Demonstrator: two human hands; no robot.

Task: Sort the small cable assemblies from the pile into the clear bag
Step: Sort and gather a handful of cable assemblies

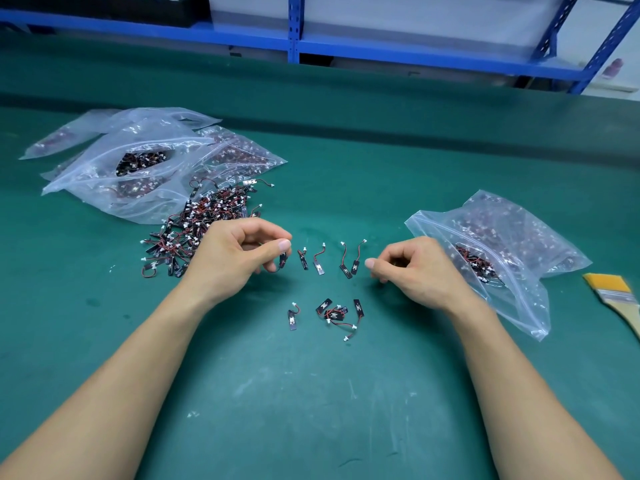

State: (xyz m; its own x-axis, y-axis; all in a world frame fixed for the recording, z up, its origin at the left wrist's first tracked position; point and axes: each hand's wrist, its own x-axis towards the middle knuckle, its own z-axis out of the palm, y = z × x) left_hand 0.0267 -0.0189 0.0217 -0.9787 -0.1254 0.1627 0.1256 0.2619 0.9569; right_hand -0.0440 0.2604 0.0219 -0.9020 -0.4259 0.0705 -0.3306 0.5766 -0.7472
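- My left grip (237, 258) was pinching one cable assembly (282, 262) between thumb and forefinger, just off the right edge of the pile (204, 226).
- My right grip (415, 268) was curled with the thumb out, close to the mouth of the clear bag (519, 237). I could not tell whether it held anything.
- A row of loose assemblies (304, 261) lay on the counter (311, 393) between my grips, and a small cluster (332, 313) lay nearer me with its wires crossed.
- The pinch looked light, on a small part, so the assembly could have slipped and dropped among the row, muddling what I had sorted.
- The cluster's wires looked tangled, so lifting one could have dragged its neighbours along.
- The bag's mouth lay slack and low, so a piece dropped carelessly might have landed on the film outside it.
- The filled bags (138, 164) behind the pile looked the same as the clear bag, so I judged that a piece could end up in the wrong one.
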